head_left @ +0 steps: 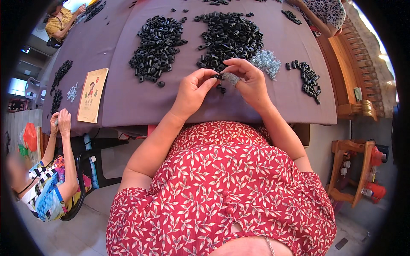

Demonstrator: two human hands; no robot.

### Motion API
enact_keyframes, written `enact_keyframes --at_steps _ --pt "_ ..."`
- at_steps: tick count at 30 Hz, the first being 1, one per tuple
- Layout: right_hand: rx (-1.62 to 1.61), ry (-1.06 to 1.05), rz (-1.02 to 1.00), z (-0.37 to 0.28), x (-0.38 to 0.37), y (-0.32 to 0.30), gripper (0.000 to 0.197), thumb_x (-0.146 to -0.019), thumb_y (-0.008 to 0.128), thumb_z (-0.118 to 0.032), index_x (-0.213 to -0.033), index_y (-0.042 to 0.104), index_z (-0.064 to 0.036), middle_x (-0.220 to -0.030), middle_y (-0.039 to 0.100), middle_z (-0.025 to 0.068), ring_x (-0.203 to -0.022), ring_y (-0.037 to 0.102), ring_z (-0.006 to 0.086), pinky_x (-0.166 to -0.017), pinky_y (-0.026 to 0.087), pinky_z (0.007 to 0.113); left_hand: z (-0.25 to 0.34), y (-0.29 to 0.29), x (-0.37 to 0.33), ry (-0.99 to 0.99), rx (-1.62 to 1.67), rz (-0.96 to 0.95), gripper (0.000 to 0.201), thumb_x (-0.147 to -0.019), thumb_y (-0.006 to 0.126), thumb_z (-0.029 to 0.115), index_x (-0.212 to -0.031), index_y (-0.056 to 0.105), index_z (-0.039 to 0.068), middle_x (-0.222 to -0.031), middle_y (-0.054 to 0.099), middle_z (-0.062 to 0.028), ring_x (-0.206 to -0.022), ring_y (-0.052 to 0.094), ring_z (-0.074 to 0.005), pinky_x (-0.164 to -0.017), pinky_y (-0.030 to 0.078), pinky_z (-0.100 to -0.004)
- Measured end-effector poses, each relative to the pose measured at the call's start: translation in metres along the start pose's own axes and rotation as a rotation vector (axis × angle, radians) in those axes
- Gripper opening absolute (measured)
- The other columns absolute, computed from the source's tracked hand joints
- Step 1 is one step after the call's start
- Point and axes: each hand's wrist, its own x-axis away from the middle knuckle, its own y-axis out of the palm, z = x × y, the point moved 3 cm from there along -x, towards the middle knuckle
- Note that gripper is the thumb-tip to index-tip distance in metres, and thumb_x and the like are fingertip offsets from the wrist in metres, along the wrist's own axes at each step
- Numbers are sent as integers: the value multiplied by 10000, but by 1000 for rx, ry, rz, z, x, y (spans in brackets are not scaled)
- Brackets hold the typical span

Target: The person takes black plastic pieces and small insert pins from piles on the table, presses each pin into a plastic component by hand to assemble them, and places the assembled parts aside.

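Both my hands meet over the near part of the cloth-covered table. My left hand (pixel 192 93) is closed, its thumb and index finger pinching a small black plastic part (pixel 218 77). My right hand (pixel 251 87) is closed on the same part from the other side; a grey wrap covers its thumb. Just below the fingertips is another small black piece (pixel 222 89); whether it hangs from the part or lies on the cloth I cannot tell. Beyond my hands lies a large pile of black plastic parts (pixel 232 36), with small clear-silvery pieces (pixel 266 63) heaped at its right edge.
Another black pile (pixel 156 45) lies left of centre, and a smaller black group (pixel 307 79) at right. A booklet (pixel 92 96) rests on the brown tablecloth (pixel 128 102). A co-worker (pixel 55 179) sits at left; others are at the far corners. A wooden rack (pixel 350 170) stands right.
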Motion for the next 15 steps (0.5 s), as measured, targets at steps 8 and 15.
enact_keyframes --at_steps 8,15 --pt "157 -41 -19 -6 2 0 384 -863 668 56 -1235 609 -21 -993 699 44 -929 651 97 -834 527 243 -1 0 1 -3 -33 7 189 -967 588 22 -1140 628 -41 -1021 683 -62 -949 666 -126 -872 526 -247" --pt "282 -120 -28 -11 2 0 378 -851 688 44 -1218 621 -20 -961 708 51 -884 652 87 -777 539 244 -3 1 0 33 -22 19 157 -956 600 33 -1093 639 -33 -974 700 -54 -923 670 -109 -824 526 -239"
